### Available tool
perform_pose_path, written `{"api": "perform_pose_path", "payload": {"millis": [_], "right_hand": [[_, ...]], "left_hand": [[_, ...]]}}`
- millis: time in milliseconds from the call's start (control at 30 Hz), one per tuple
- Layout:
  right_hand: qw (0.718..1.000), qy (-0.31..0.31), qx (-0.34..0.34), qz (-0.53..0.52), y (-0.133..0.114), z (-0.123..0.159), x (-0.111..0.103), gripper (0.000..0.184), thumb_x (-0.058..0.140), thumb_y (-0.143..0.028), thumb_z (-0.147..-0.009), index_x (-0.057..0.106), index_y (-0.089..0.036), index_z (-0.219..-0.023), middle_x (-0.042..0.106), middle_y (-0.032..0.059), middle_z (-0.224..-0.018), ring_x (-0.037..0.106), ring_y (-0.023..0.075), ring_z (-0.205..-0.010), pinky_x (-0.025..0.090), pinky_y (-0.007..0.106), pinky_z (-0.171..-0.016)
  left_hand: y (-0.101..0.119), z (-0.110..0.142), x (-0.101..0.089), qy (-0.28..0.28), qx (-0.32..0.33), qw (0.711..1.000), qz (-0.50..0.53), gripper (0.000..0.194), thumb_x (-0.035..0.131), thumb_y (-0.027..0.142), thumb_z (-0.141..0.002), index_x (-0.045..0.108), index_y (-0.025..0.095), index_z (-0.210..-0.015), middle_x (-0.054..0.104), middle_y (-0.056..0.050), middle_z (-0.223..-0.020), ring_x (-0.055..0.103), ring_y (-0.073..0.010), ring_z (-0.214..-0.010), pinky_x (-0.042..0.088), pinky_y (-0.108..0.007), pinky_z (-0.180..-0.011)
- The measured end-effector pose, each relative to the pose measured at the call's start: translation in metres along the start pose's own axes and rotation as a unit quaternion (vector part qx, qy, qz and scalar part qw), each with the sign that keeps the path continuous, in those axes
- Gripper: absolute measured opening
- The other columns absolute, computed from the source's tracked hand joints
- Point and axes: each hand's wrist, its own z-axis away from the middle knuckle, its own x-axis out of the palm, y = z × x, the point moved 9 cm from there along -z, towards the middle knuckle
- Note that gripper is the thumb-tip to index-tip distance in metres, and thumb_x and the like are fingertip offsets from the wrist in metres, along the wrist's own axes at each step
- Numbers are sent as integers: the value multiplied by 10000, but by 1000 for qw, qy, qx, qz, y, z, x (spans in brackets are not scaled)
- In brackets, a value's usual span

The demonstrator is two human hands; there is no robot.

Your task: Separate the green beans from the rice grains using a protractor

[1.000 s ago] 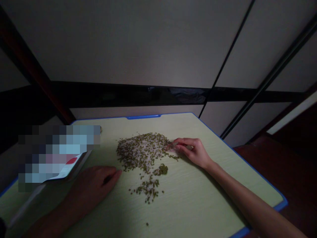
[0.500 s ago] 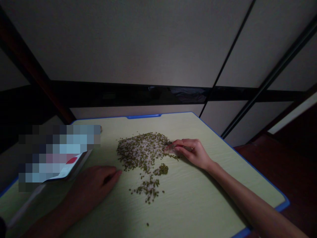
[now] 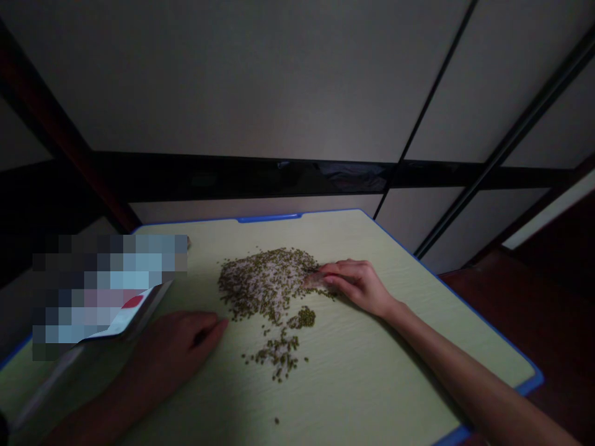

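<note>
A heap of green mung beans mixed with white grains (image 3: 267, 282) lies on the pale table (image 3: 372, 384). At the heap's right edge my right hand (image 3: 357, 285) is closed, thumb against fingers, on a small clear plastic tool whose tip is among the grains; its exact shape is hard to make out. Just below the heap sits a small cluster of green beans (image 3: 307, 316), and nearer me lies a loose mixed patch (image 3: 280, 353). My left hand (image 3: 183, 337) rests on the table left of the beans, fingers curled in and thumb near them, with nothing visible in it.
On the left a tablet-like device (image 3: 121, 322), mostly blurred out, leans at an angle beside my left forearm. The table has a blue edge (image 3: 483, 328). Behind it stand pale cabinet panels (image 3: 260, 93). A single bean (image 3: 276, 420) lies near me.
My right hand with the clear tool has shifted very slightly left, toward the heap. My left hand and the bean piles look the same.
</note>
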Motion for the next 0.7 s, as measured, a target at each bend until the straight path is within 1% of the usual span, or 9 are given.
{"api": "perform_pose_path", "payload": {"millis": [233,433,567,700], "right_hand": [[1000,-6,-4,-1,1,1,-1,221,519,-231,-857,690,-209,-995,724,52,-940,661,164,-788,482,270,-718],[1000,-1,-9,-9,0,3,-4,207,533,-236,-850,690,-176,-971,729,69,-885,658,156,-737,492,254,-682],[1000,1,-8,-10,1,3,-5,201,539,-243,-845,696,-179,-955,731,66,-834,646,155,-682,492,263,-648],[1000,-4,-16,-21,-2,3,-3,202,539,-231,-839,700,-195,-955,730,52,-812,643,153,-674,494,272,-642]], "left_hand": [[1,0,0,9,8,1000,-7,423,285,449,-805,485,208,-521,573,-12,-562,556,-171,-607,331,-280,-586],[1,1,-4,28,11,1000,1,418,310,448,-799,489,206,-509,566,-4,-545,543,-160,-586,320,-268,-563],[3,2,-6,32,18,999,20,419,331,450,-797,497,210,-496,567,0,-530,540,-159,-565,324,-266,-555],[3,3,-8,49,20,998,30,411,363,455,-780,494,211,-477,571,3,-522,535,-159,-562,318,-261,-544]]}}
